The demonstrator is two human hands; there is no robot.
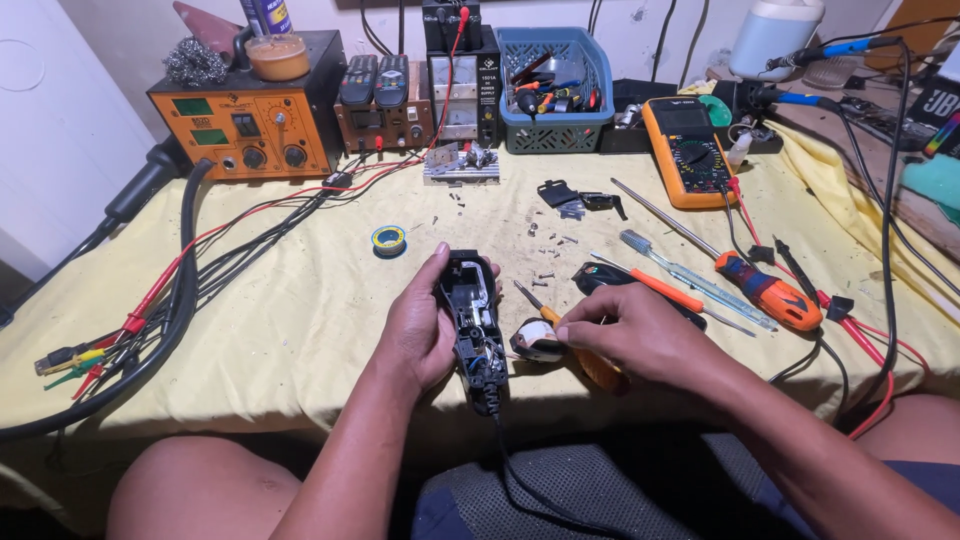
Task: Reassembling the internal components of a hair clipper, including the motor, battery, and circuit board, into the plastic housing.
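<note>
opened black hair clipper (473, 320), guts showing, held upright-ish near the table's front edge; orange-handled screwdriver (583, 352) right beside it

A small electronics repair workshop: behind the yellow cloth-covered table (300, 310) stand an orange soldering station box (250, 125) and bench power supply (462, 95); right of them, an orange multimeter (688, 152).

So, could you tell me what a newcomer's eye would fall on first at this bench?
Front and centre, the left hand grips an opened black device with its insides bare, while the right hand holds an orange screwdriver beside a small white part. At the back left of the yellow cloth stands an orange station, and at the back right lies a yellow multimeter.
</note>
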